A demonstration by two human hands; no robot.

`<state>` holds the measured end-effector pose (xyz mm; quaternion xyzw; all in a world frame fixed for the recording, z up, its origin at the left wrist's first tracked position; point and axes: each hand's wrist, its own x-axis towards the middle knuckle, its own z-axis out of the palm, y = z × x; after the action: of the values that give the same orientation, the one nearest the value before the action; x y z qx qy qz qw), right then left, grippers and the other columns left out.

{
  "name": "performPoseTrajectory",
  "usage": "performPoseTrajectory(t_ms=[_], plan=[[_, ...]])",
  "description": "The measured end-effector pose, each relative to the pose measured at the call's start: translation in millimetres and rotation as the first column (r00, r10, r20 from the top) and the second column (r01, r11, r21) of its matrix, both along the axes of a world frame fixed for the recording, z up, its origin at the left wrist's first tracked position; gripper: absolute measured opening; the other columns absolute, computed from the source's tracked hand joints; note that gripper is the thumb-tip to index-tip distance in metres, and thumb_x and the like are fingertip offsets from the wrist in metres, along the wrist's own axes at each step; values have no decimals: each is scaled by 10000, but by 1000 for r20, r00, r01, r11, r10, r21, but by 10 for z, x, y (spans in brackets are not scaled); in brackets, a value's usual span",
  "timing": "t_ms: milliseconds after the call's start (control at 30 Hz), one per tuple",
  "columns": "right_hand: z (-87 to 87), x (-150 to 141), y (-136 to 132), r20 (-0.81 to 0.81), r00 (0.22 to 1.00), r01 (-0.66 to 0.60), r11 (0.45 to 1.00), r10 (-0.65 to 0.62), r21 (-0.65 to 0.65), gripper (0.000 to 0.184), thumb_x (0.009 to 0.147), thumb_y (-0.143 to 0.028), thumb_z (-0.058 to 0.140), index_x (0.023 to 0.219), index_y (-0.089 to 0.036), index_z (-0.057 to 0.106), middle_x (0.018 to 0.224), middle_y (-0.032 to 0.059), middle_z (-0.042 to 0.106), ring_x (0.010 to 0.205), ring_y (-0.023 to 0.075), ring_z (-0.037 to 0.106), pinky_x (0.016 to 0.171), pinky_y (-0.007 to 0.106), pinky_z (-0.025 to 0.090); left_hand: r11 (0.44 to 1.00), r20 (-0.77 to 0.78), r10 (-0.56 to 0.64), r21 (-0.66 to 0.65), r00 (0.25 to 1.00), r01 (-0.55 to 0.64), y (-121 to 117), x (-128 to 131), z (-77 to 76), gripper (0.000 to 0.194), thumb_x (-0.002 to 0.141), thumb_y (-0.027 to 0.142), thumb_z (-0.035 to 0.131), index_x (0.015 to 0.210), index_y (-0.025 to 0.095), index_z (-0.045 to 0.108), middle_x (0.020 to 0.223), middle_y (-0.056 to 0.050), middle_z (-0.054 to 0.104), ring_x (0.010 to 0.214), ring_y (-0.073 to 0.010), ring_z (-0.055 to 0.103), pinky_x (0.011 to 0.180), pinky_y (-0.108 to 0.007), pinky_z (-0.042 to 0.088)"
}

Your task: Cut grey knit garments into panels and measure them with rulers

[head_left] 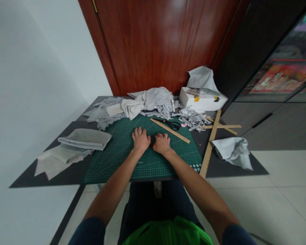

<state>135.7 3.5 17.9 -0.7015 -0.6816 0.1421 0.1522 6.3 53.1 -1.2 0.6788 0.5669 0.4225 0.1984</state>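
My left hand lies palm down on a green cutting mat, its fingers apart. Close beside it, my right hand rests on the same mat with the fingers bent and slightly apart. I see nothing held in either hand. Just beyond the right hand lies a wooden ruler, set at a slant. Behind that ruler is a pair of scissors with black handles. A small pale strip lies on the mat near my left forearm.
Heaped grey fabric lines the back of the dark table. Folded fabric lies left. At right are cut scraps, a white box, crossed wooden rulers and a grey cloth piece. A wooden door stands behind.
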Motion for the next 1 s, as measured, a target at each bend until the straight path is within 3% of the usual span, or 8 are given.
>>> performPoseTrajectory(t_ms=[167, 300, 400, 567, 700, 767, 900, 1000], plan=[[-8, 455, -194, -26, 999, 40, 995, -38, 91, 376, 927, -203, 531, 1236, -185, 746, 1417, 156, 650, 1363, 387, 423, 1084, 536, 403, 992, 80, -121, -18, 989, 123, -55, 433, 12, 253, 691, 116, 772, 910, 210, 687, 1517, -203, 588, 1583, -434, 284, 1312, -640, 73], [11, 872, -393, -38, 979, 204, 960, -200, 193, 412, 920, -171, 504, 1244, -158, 758, 1377, 173, 667, 1307, 383, 458, 1054, 509, 417, 962, 124, -272, 7, 954, 273, -131, 800, 56, 235, 707, 84, 770, 889, 218, 706, 1447, -176, 634, 1555, -429, 326, 1312, -628, 108], [-18, 1218, -551, -40, 934, 355, 908, -355, 220, 434, 925, -184, 484, 1257, -154, 763, 1407, 183, 647, 1290, 396, 458, 1008, 509, 440, 901, 127, -432, 18, 893, 434, -189, 1157, 63, 242, 757, 82, 737, 939, 242, 745, 1412, -135, 674, 1500, -393, 404, 1308, -605, 171], [-111, 1827, -794, -32, 813, 561, 769, -581, 306, 459, 919, -217, 484, 1297, -155, 737, 1447, 197, 600, 1325, 398, 446, 1036, 536, 439, 794, -162, -599, 7, 784, 608, -332, 1889, 66, 333, 902, 150, 616, 1194, 226, 757, 1430, -126, 677, 1447, -333, 466, 1270, -544, 302], [-155, 2254, -970, -6, 647, 715, 604, -762, 352, 532, 931, -315, 517, 1418, -148, 649, 1555, 242, 480, 1439, 484, 353, 1073, 680, 380, 650, -341, -723, -39, 601, 759, -497, 2442, 88, 419, 948, 190, 557, 1339, 212, 707, 1403, -117, 697, 1338, -291, 559, 1197, -484, 412], [-170, 2407, -1045, 19, 579, 770, 554, -815, 316, 592, 924, -376, 553, 1467, -146, 596, 1591, 269, 422, 1468, 526, 325, 1080, 725, 346, 609, -403, -741, -68, 537, 790, -573, 2665, 84, 461, 952, 180, 534, 1387, 233, 677, 1441, -96, 678, 1354, -288, 543, 1179, -485, 422], [-223, 2577, -1152, 42, 521, 837, 520, -852, 167, 647, 924, -448, 594, 1495, -149, 542, 1575, 311, 415, 1428, 511, 415, 1059, 688, 381, 607, -488, -733, -156, 473, 780, -665, 2987, 17, 557, 898, 184, 610, 1446, 277, 633, 1550, -91, 592, 1451, -363, 428, 1171, -569, 395], [-276, 2651, -1189, 51, 535, 836, 538, -843, 111, 587, 910, -431, 610, 1424, -149, 590, 1436, 300, 542, 1355, 474, 499, 1010, 619, 440, 620, -516, -715, -157, 472, 768, -687, 3132, -58, 483, 897, 183, 612, 1364, 278, 697, 1509, -114, 608, 1443, -383, 422, 1167, -595, 380]])
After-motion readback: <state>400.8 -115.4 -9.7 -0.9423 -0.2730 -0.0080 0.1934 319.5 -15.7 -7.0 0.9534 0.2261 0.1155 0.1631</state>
